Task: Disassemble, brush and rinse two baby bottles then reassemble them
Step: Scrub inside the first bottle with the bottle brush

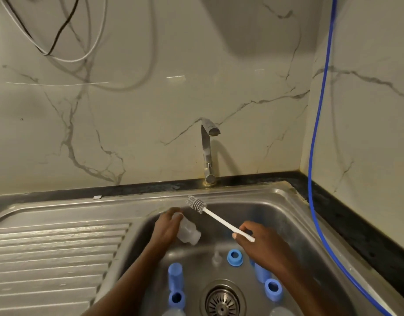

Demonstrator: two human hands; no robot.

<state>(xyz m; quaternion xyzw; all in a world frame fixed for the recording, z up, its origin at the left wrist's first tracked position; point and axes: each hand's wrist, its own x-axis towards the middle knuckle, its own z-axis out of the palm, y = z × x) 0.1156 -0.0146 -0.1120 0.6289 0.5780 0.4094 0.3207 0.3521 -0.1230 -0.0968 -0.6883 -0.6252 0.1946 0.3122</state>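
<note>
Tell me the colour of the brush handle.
White; the brush handle shows best in the head view.

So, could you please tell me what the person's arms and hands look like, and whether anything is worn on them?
Both forearms are bare up to the frame's lower edge: no sleeves show. The left hand and right hand wear no gloves, and no rings, watch or bracelets are visible.
</note>
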